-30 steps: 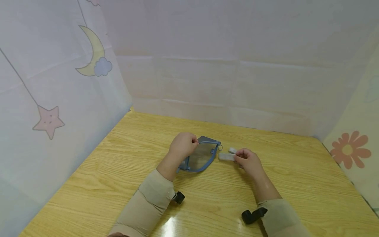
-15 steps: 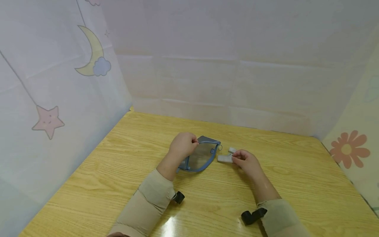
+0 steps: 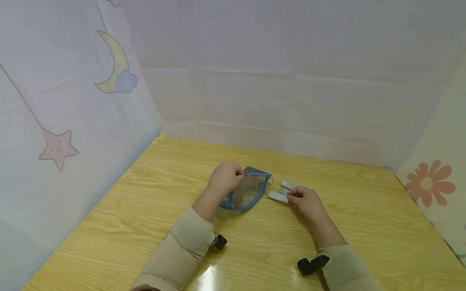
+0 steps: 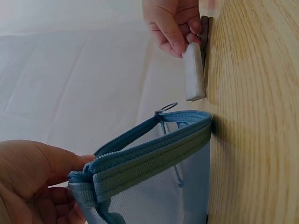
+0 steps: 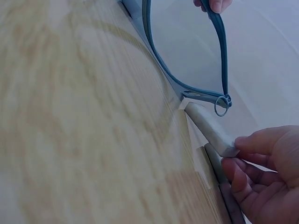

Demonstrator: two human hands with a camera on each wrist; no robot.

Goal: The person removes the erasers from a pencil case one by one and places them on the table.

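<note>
My left hand (image 3: 225, 178) pinches the rim of a blue zip pouch (image 3: 256, 201) with see-through mesh sides. In the left wrist view its zip (image 4: 126, 147) is undone and the mouth gapes. Between thumb and fingers, my right hand (image 3: 307, 203) holds a pale grey-white rectangular block (image 3: 278, 197) by one end. The block's free end points towards the pouch, just outside it. Close beside the block, narrow greyish bars (image 3: 287, 185) lie on the table; the right wrist view shows dark bars (image 5: 224, 186) under the fingers, their kind unclear.
The wood-grain table (image 3: 145, 226) meets a pale cloth backdrop (image 3: 236, 101) behind and at both sides. A metal ring (image 5: 221, 106) hangs at the pouch's zip end. Black wrist cameras (image 3: 220, 242) sit on both sleeves.
The block in my right hand has tilted and come slightly lower, its free end now angled a little differently. More of the bars behind it shows. My left hand and the pouch have stayed put.
</note>
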